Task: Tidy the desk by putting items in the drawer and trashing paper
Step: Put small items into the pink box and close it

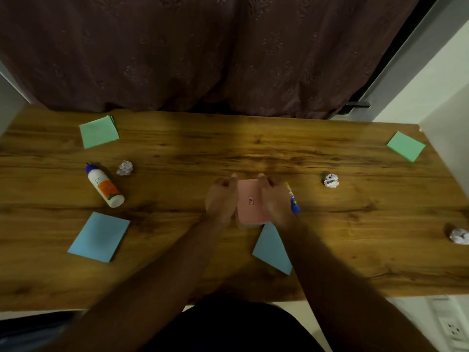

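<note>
Near the middle of the desk [253,151], the left hand [221,199] and right hand [275,201] grip with curled fingers the two sides of the pink pad [251,203], which looks light, bendable, best held by its edges.

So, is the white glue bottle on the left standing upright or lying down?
Lying down. The glue bottle rests on its side on the desk, blue cap toward the far edge, base toward the person.

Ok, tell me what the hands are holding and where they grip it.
Both hands, left hand and right hand, hold the pink rectangular pad by its two long side edges.
</note>
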Demonstrator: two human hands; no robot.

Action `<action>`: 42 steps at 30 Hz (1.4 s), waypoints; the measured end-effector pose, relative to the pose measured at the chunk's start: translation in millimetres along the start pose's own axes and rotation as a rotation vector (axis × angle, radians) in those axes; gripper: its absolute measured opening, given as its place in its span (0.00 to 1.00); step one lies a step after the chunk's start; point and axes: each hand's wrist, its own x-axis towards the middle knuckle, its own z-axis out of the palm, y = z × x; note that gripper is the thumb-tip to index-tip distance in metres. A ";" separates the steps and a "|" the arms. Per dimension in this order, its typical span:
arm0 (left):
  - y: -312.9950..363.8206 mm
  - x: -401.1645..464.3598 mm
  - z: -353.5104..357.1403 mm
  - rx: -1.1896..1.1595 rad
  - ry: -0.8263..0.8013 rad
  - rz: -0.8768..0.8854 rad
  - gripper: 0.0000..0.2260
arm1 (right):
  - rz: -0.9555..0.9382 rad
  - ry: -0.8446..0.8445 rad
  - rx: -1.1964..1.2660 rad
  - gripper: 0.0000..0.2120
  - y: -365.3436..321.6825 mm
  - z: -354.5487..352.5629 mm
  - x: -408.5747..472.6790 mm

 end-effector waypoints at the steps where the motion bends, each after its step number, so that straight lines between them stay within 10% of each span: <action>1: -1.4 1.4 2.0 0.008 0.015 0.006 0.15 | 0.002 0.001 0.024 0.16 1.5 0.3 0.2; 20: -16.9 5.0 8.9 0.072 0.108 0.140 0.16 | -0.044 0.036 0.065 0.19 14.3 4.9 4.7; 26: -21.1 -25.9 11.5 0.274 0.078 0.472 0.30 | -0.085 0.066 0.049 0.16 12.1 3.7 3.2; 42: -26.1 -24.0 12.8 0.309 0.048 0.472 0.27 | 0.026 -0.056 0.137 0.17 6.0 -5.6 3.8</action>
